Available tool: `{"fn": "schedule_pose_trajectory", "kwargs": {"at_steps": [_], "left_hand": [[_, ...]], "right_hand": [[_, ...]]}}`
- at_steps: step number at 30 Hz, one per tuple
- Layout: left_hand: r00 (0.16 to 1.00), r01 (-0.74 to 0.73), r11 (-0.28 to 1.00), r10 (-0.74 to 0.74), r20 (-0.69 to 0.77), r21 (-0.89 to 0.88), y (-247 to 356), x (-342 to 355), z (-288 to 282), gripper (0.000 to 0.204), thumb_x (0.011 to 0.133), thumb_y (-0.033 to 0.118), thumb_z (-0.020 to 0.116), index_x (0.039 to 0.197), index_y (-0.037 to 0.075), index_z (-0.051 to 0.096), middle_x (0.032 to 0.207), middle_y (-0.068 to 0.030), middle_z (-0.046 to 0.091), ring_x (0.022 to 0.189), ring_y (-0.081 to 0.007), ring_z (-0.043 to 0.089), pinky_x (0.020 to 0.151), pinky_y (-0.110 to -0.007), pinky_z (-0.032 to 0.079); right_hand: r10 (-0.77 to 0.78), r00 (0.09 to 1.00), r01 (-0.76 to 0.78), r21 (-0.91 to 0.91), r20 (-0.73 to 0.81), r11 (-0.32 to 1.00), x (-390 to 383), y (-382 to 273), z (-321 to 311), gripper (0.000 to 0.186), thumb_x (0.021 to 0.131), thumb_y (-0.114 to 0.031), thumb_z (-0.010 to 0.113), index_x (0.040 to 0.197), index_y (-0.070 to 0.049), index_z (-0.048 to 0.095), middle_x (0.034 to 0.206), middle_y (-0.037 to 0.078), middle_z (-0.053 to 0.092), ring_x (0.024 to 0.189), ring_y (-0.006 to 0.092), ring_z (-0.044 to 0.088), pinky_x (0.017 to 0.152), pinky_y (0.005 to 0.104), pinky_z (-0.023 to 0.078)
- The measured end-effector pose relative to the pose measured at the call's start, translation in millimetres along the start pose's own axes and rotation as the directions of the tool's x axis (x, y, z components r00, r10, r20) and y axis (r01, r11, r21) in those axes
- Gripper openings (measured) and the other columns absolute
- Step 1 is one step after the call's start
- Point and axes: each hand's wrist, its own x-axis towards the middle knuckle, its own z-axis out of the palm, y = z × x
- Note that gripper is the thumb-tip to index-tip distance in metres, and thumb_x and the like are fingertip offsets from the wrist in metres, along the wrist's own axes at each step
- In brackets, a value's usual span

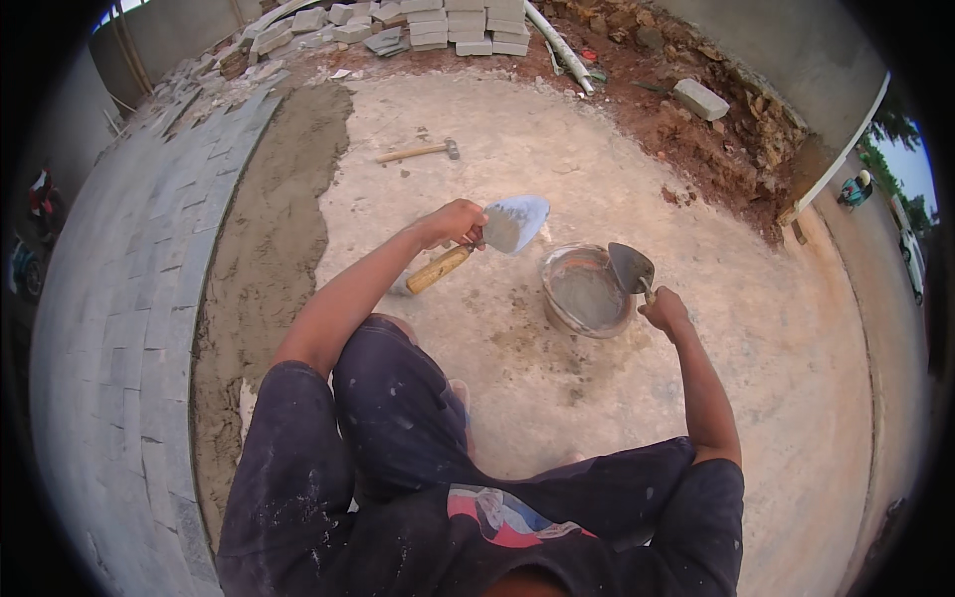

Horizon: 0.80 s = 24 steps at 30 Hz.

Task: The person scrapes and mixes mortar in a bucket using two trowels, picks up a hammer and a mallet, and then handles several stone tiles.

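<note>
My left hand (458, 225) is closed on the edge of a pale, spade-shaped flat plate (513, 225) with wet grey mortar smeared over it. Just below that hand is a thick yellow wooden handle (438, 270); its far end is partly hidden, and I cannot tell what tool it belongs to. My right hand (667, 310) grips a trowel (631, 267) by its handle. The trowel's dark blade is tilted over the right rim of a round bucket (562, 320). Inside sits wet grey mortar (591, 296).
A hammer (416, 152) lies on the concrete ahead. To the left runs a strip of wet mortar (264, 219) beside grey pavers (149, 328). Stacked blocks (465, 22), a white pipe (559, 48) and a red dirt bank (686, 129) are at the back.
</note>
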Motion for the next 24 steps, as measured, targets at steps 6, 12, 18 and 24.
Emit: {"fn": "schedule_pose_trajectory", "kwargs": {"at_steps": [6,12,18,24], "left_hand": [[0.998,-0.032,0.977,0.041,0.039,-0.210,18.7,-1.4,14.0,0.022,0.104,0.025,0.050,0.108,0.006,0.060,0.096,-0.0060,0.064,0.087,-0.0163,0.066,0.076,-0.033,0.052],[0.986,0.004,0.931,0.057,0.158,-0.366,4.7,9.3,15.5,0.028,0.094,0.010,0.062,0.121,0.004,0.056,0.101,-0.0053,0.063,0.086,-0.0152,0.063,0.080,-0.034,0.055],[0.919,-0.124,0.938,0.232,0.319,-0.324,24.2,4.0,49.0,0.043,0.087,-0.001,0.067,0.128,0.001,0.055,0.104,-0.0043,0.066,0.089,-0.0111,0.064,0.079,-0.030,0.055],[0.878,-0.146,0.949,0.254,0.406,-0.279,24.3,6.6,60.2,0.042,0.090,0.002,0.069,0.128,0.001,0.054,0.101,-0.0047,0.067,0.089,-0.0121,0.065,0.081,-0.029,0.056]], "right_hand": [[-0.025,0.999,0.043,0.565,-0.040,0.824,-15.6,-9.4,-41.6,0.038,0.084,-0.022,0.071,0.109,0.005,0.060,0.089,0.019,0.068,0.064,0.0247,0.068,0.062,0.0386,0.056],[-0.163,0.986,0.059,0.860,0.028,0.508,-73.7,-93.2,-89.4,0.033,0.092,-0.013,0.066,0.118,0.001,0.049,0.086,0.011,0.063,0.062,0.0164,0.063,0.053,0.0317,0.053],[-0.132,0.991,0.025,0.958,0.014,0.287,-62.9,-122.2,-87.1,0.035,0.090,-0.010,0.066,0.117,0.002,0.046,0.094,0.014,0.063,0.068,0.0187,0.066,0.052,0.0318,0.055],[-0.086,0.995,0.052,0.987,-0.039,0.153,-62.3,-138.9,-74.7,0.037,0.090,-0.008,0.067,0.119,0.003,0.045,0.095,0.014,0.064,0.067,0.0176,0.065,0.052,0.0300,0.053]]}}
